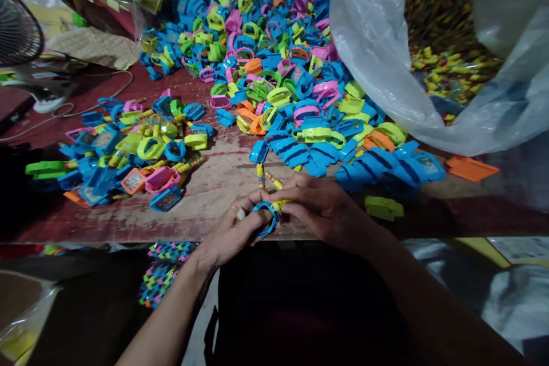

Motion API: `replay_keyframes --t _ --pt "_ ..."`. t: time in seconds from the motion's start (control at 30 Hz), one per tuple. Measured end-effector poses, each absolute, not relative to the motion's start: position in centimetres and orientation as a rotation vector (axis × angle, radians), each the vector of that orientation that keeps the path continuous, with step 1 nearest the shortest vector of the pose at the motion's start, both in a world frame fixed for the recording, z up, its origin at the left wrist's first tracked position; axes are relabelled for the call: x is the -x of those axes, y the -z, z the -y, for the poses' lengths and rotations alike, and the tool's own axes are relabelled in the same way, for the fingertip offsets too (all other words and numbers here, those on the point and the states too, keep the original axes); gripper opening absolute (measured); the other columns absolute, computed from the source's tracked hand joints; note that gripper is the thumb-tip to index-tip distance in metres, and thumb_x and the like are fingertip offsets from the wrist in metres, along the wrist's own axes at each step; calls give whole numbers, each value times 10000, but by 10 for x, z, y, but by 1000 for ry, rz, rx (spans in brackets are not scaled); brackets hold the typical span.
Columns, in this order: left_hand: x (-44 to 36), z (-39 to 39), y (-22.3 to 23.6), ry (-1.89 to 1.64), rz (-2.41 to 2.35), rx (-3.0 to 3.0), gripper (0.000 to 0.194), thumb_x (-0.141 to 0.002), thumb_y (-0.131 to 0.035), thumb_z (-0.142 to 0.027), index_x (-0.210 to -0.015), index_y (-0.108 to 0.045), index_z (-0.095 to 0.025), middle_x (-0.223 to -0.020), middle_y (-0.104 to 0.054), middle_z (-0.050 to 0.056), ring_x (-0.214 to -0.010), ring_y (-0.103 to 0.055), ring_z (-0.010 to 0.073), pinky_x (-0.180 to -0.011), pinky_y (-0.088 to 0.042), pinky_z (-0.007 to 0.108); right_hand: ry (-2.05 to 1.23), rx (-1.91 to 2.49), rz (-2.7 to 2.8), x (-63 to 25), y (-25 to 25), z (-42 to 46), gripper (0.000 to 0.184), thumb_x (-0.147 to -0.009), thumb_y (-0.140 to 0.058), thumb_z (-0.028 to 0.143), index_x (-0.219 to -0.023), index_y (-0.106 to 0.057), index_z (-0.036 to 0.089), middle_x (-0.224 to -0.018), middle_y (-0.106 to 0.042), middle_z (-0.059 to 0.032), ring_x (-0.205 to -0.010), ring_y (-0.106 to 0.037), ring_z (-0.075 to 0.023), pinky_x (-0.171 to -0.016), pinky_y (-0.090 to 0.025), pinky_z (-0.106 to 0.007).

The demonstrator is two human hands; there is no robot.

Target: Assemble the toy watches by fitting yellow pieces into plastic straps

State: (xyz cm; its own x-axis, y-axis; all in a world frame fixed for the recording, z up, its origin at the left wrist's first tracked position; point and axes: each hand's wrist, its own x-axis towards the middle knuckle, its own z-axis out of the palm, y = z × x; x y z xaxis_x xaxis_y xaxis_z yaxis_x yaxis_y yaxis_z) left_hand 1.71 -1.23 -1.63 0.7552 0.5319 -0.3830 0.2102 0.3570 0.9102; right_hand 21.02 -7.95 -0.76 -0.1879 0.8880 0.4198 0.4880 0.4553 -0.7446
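Near the table's front edge, my left hand (231,229) is closed round a blue toy watch (268,231), the thumb reaching into its looped band. My right hand (328,211) pinches a small yellow-wrapped tube (281,204) against the side of that band. Just beyond my fingers lie a couple more thin tubes (259,174) with yellow ends and coloured bits inside. A loose blue watch (258,151) sits behind them. To the right, a row of blue watches (364,174) lies close to my right hand.
A large heap of coloured toy watches (257,28) covers the table's back. On the left is a smaller pile of watches and tubes (141,148). An open plastic bag (369,40) of yellow-ended tubes stands back right. A fan (19,28) and cable stand far left.
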Motion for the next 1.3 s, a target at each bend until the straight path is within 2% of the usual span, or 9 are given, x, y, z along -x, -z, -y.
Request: replay_keyframes --t 0.2,0.37,0.5,0.67,0.83,0.9,1.03,1.17,1.3 --pt "-22 17 16 -157 -637 -1192 285 -799 -632 -423 -853 -527 -164 -734 -569 -5 -552 -375 70 -478 -284 186 -493 1099 2026 -216 5 94 316 -962 -470 98 -1234 -609 178 -1005 -636 -87 -989 -585 -175 -886 -495 -319" --pt "-26 28 17 -136 -593 -1262 261 -802 -652 -385 -795 -528 -155 -716 -526 -21 -590 -388 70 -534 -316 186 -436 1163 2141 -214 2 110 263 -949 -458 97 -1147 -626 135 -912 -606 -96 -934 -581 -202 -857 -526 -350" --pt "-14 25 12 -157 -622 -1364 211 -839 -617 -368 -805 -557 -168 -721 -563 -22 -604 -437 83 -597 -373 198 -400 1116 2164 -201 8 103 323 -946 -444 65 -1225 -579 160 -1019 -639 -104 -1136 -570 -210 -974 -505 -360" --pt "42 -26 -24 -416 -1135 -1995 299 -890 -542 -471 -1013 -639 -216 -908 -683 40 -868 -613 218 -811 -457 312 -143 1380 1851 -189 20 74 525 -944 -534 160 -1445 -379 157 -1337 -517 -165 -1233 -529 -241 -1002 -493 -371" --pt "71 -85 -46 -936 -2012 -2595 539 -837 -614 -453 -1275 -590 -139 -1389 -534 192 -1282 -434 440 -1021 -348 574 25 1644 1997 -190 33 59 378 -852 -441 -25 -1088 -660 173 -1012 -648 -96 -939 -600 -226 -802 -509 -335" --pt "55 -89 -38 -1044 -1931 -2684 467 -852 -596 -392 -1244 -614 -140 -1368 -556 188 -1271 -458 415 -1021 -364 560 105 1694 2044 -189 40 58 344 -822 -477 -22 -1011 -685 176 -927 -641 -86 -889 -574 -240 -752 -485 -344" --pt "-5 -72 -8 -774 -1399 -2641 240 -916 -496 -322 -1018 -671 -193 -1028 -712 97 -924 -652 254 -829 -491 368 134 1720 2051 -188 46 58 395 -781 -489 -40 -1060 -676 167 -923 -633 -88 -888 -541 -247 -753 -446 -354" --pt "-51 -56 10 -578 -1385 -2563 316 -870 -605 -419 -1051 -606 -159 -981 -683 112 -892 -643 255 -759 -485 341 39 1719 2094 -192 42 58 394 -751 -511 -49 -1058 -656 152 -985 -640 -90 -909 -528 -242 -808 -423 -358" --pt "-59 -61 17 -443 -1381 -2540 211 -911 -539 -366 -944 -616 -173 -970 -657 117 -861 -628 249 -723 -469 349 92 1763 2131 -195 41 55 218 -795 -545 -1 -863 -641 182 -891 -622 -71 -847 -529 -243 -736 -408 -355"
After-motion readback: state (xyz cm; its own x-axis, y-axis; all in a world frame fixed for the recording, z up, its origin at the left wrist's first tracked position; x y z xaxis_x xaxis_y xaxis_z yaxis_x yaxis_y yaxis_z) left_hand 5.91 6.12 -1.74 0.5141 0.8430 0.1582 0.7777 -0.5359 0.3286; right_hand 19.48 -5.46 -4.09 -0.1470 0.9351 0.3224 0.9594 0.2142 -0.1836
